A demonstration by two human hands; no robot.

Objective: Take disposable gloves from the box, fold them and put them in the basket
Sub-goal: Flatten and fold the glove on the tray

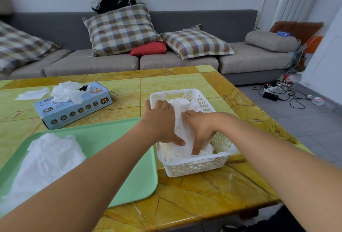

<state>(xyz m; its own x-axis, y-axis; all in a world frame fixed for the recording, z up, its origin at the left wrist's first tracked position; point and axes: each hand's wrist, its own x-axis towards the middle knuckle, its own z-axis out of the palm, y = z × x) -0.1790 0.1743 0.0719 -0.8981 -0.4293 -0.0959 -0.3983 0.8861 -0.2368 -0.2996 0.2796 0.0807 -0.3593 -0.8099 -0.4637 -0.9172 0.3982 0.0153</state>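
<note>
Both hands in the white basket (218, 165), left hand (162, 122) flat and right hand (200, 130) fingers curled, pressing the folded glove (182, 120); I judge it springs open on release.

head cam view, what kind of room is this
Most likely a home living room: a long grey sofa with checked cushions stands behind a low marble-patterned coffee table, and a power strip with cables lies on the tiled floor.
</note>
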